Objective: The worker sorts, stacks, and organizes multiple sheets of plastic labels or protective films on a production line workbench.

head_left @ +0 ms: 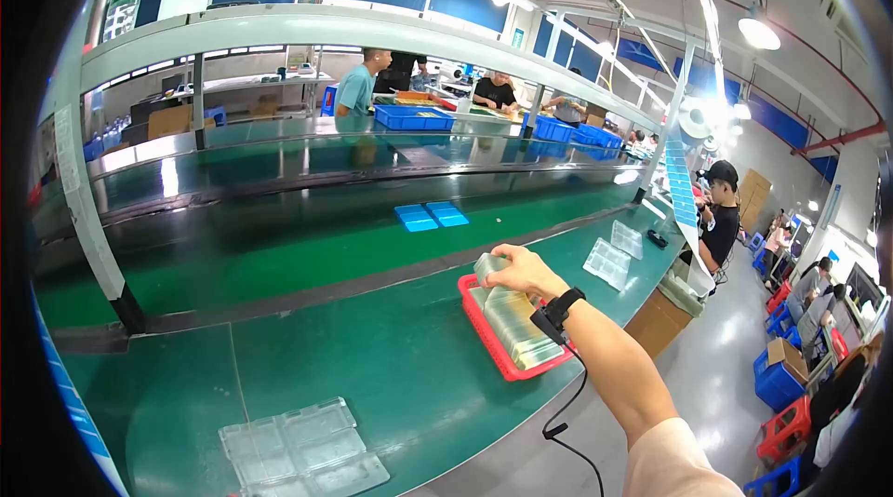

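Note:
My right hand (523, 271) reaches over the far end of a red plastic basket (472, 306) on the green bench. Its fingers are closed round a small stack of clear, thin rectangular pieces (487, 266). More such pieces (517, 325) stand packed on edge in a row inside the basket, beneath my hand and wrist. A black strap (558, 308) with a cable circles my right wrist. Near the lower left edge lies an opened clear plastic tray (298, 449) with several compartments. My left hand does not show.
Two blue flat trays (432, 216) lie on the green belt beyond the bench. Clear trays (606, 262) and a small black object (658, 238) sit at right. A white frame post (84, 190) rises at left. A person in a black cap (721, 218) works beyond a cardboard box (662, 315).

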Demonstrator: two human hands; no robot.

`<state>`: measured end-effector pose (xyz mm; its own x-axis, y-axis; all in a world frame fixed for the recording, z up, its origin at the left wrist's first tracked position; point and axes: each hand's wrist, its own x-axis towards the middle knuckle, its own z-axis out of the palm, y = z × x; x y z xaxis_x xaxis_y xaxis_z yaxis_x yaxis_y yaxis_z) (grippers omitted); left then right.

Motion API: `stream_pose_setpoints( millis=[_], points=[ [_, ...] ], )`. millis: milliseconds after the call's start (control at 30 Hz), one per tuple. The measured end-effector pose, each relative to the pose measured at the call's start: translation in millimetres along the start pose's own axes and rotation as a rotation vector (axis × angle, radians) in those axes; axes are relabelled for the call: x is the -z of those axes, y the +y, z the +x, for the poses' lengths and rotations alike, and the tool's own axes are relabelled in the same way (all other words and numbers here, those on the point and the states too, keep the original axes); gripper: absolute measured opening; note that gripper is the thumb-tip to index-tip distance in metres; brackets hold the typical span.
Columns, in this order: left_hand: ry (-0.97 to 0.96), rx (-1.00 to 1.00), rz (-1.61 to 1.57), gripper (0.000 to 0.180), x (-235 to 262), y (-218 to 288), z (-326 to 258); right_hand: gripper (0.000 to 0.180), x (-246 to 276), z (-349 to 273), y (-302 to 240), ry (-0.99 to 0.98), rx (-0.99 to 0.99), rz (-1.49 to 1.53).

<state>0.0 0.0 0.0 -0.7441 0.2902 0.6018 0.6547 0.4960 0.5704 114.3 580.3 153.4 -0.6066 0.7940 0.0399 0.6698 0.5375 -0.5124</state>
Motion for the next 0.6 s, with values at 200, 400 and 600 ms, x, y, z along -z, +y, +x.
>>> stream_pose_setpoints(
  millis=[200,400,600],
  points=[
    [0.031,-0.057,-0.007,0.024,1,-3,2,0.077,-1,0,-6,0.053,0.043,-0.006],
    [0.025,-0.037,-0.005,0.024,2,-3,3,0.073,-12,3,0,0.059,0.107,-0.099],
    [0.024,-0.069,-0.019,0.024,0,-4,3,0.074,-9,9,7,0.133,0.107,0.046]
  ],
)
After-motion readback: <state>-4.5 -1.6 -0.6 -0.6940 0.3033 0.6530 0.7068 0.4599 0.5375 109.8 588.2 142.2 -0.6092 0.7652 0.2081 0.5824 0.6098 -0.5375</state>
